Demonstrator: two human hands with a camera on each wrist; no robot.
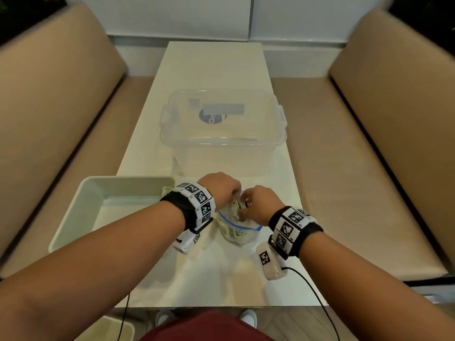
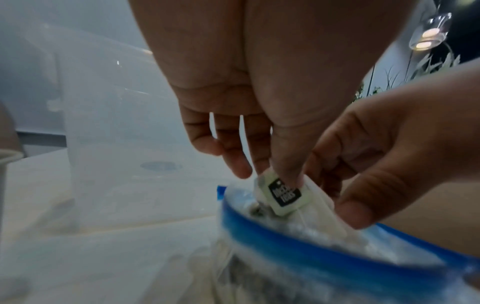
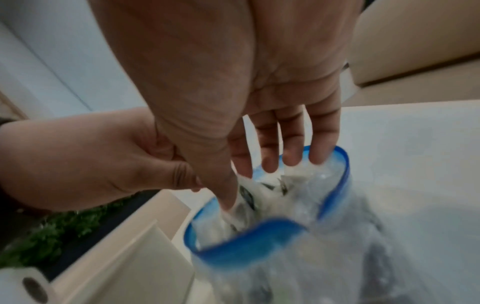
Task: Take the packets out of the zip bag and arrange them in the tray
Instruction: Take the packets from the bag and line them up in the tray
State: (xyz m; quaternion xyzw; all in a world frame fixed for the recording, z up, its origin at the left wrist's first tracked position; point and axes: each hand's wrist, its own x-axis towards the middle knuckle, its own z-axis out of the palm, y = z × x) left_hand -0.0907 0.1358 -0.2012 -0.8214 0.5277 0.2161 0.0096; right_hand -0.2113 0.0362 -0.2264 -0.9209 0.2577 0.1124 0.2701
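A clear zip bag (image 1: 237, 233) with a blue zip strip (image 3: 246, 242) stands open on the table in front of me, holding several pale packets (image 3: 262, 197). My left hand (image 1: 234, 199) is at the bag's mouth. Its thumb and fingers pinch a pale green packet with a black label (image 2: 284, 195), which is partly out of the bag. My right hand (image 1: 243, 209) reaches into the mouth from the right, with thumb and forefinger (image 3: 230, 197) pinching a white packet (image 2: 324, 205). The beige tray (image 1: 81, 200) lies to the left. Something greenish (image 1: 167, 190) shows at its far right corner, half hidden by my wristband.
A large clear plastic tub (image 1: 221, 141) stands just beyond the bag in the middle of the narrow white table (image 1: 211, 70). Tan benches (image 1: 369, 143) run along both sides. A cable (image 1: 310, 289) trails from my right wrist over the near edge.
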